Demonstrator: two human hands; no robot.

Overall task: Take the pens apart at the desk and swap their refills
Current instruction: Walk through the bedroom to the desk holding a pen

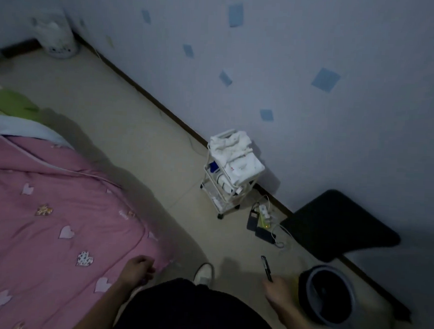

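The only writing is a small red mark on the white cloth that lies on top of the white rolling cart, and it is too small to read. The picture is dim and a little blurred. The right hand has its grip closed around the lower end of a black pen, which points up and away from the person, over the floor between a white shoe and a round dark bucket. The left hand hangs at the edge of the pink quilt with hearts. Its fingers are curled, but it cannot be told whether this grip holds something or is only relaxed. A bare strip of floor runs between the quilt's edge and the wall, which has blue squares on it. The cart stands near the wall, and just beside it a power strip lies on the floor with cables and dark chargers. A black flat pad is near the wall, to the right of the strip. Dark trousers cover the lower middle and hide most of the shoe. The quilt is cut off at the left edge. In the far corner a pale round container is too blurred to make out.
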